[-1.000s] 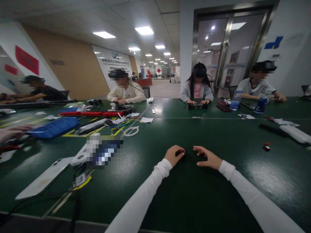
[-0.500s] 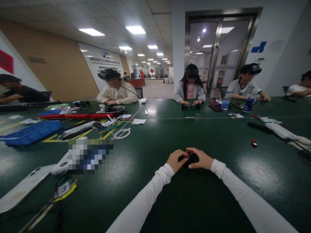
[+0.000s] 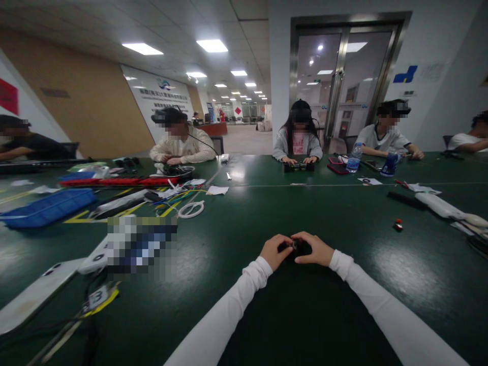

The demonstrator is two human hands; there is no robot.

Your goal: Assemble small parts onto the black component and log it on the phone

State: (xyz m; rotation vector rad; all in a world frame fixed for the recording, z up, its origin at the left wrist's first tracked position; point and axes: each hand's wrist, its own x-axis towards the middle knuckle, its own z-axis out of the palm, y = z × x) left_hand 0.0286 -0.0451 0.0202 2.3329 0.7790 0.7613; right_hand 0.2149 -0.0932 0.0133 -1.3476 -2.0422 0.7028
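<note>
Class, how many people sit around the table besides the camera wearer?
5: one in black, far left; one in cream, left of centre; one in grey, right of centre; one with a dark collar, right; one at the right edge. Others may be unseen.

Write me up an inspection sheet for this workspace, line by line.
Surface: green table, glossy, reflecting the ceiling lights.
Things at hand: small dark object between the hands; partly hidden, details unclear.
Clutter: blue tray and white phone-shaped slab to the left; clear bottle and small red-topped item to the right.
Hands: left hand appears to hold the object; right hand curves around its other side, grip unclear.
Cables: white coil beside coloured wires; numbered tag among dark cables lower left.
Surroundings: seated people in dark headgear; glass doors behind.
</note>
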